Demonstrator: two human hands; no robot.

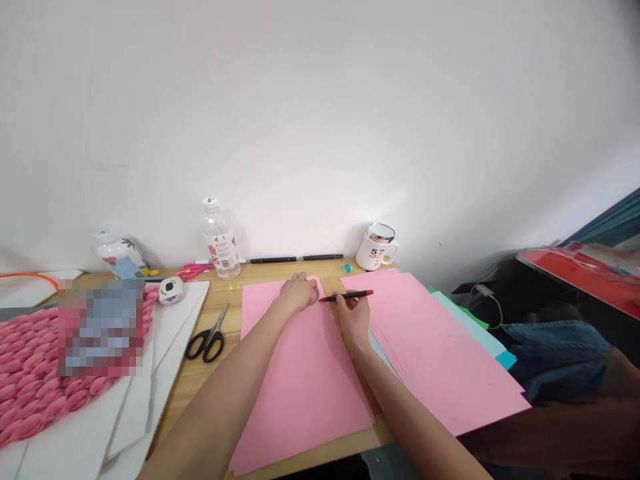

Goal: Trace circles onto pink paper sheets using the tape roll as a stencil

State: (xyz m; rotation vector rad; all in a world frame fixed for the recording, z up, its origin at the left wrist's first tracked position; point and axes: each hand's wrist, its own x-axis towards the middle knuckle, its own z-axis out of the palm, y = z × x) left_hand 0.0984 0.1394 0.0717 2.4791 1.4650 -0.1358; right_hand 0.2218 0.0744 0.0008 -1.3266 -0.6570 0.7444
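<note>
My left hand (296,293) rests near the top of a pink paper sheet (305,373), its fingers curled over a small round object (315,295) that looks clear or pale. Most of that object is hidden by the fingers. In my right hand (354,317) is a black marker with a red end (355,295). Its tip points left, close to the round object and the sheet's right edge. More pink sheets (445,360) lie to the right, partly over light blue paper (475,323).
Black-handled scissors (207,339) lie left of the sheet. A water bottle (223,243), black markers (295,259), a teal cap (347,268) and a white mug (375,250) line the wall. Further left are white sheets (170,347) and pink braided material (30,367).
</note>
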